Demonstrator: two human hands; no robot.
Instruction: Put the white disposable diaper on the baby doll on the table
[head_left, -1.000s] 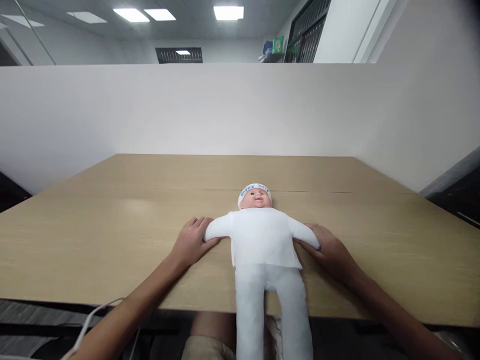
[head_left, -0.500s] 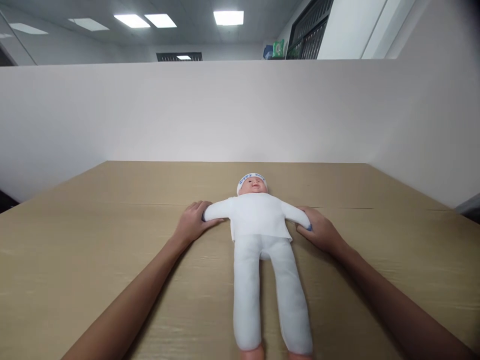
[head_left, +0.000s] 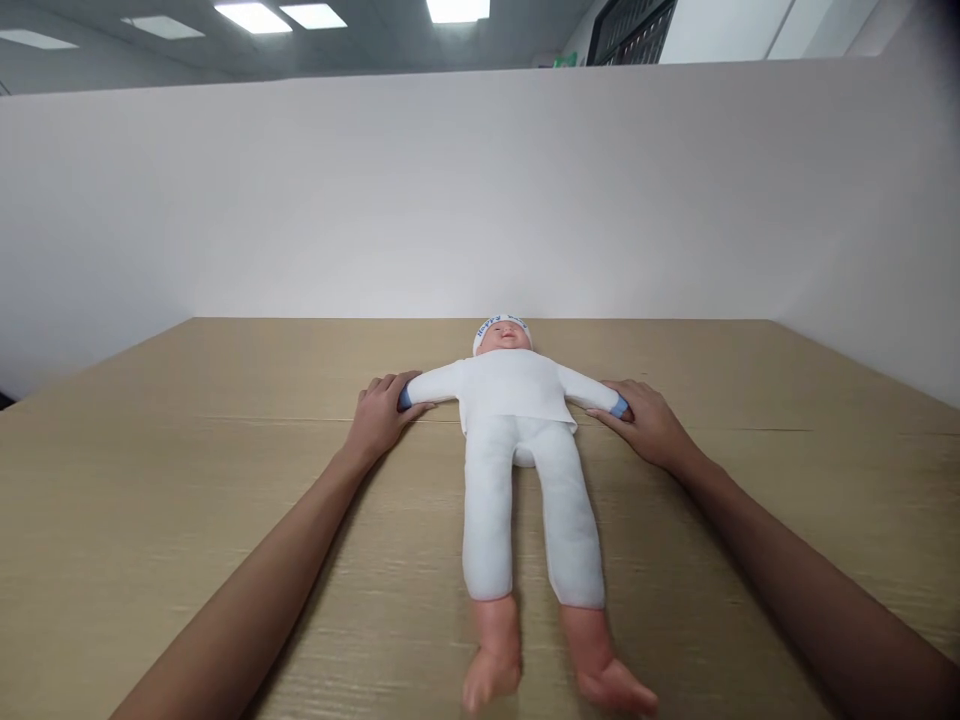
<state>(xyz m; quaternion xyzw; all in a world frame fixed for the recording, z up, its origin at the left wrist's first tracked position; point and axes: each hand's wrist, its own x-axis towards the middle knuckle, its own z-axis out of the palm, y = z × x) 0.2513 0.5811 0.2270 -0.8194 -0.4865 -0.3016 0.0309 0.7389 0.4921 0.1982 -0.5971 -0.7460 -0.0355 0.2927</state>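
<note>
A baby doll (head_left: pixel 517 390) in a white top and white trousers lies on its back on the wooden table (head_left: pixel 300 380), its head toward the far wall and its bare feet toward me. It wears a white headband with blue lettering. My left hand (head_left: pixel 382 412) is closed around the end of the doll's arm on the left, thumb underneath. On the other side, my right hand (head_left: pixel 646 420) grips the end of the other arm. Blue cuffs show at both of the doll's wrists, and its hands are hidden in my grip. The arms are stretched out sideways.
A plain white partition (head_left: pixel 480 190) rises behind the table's far edge and along its sides. Above it are ceiling lights (head_left: pixel 457 10) and a dark barred window (head_left: pixel 630 35). A faint seam runs across the tabletop.
The doll has slid away from me across the table with both hands still on its arms. Its legs, which hung past the near edge, now rest on the tabletop, and its feet have come into view.
</note>
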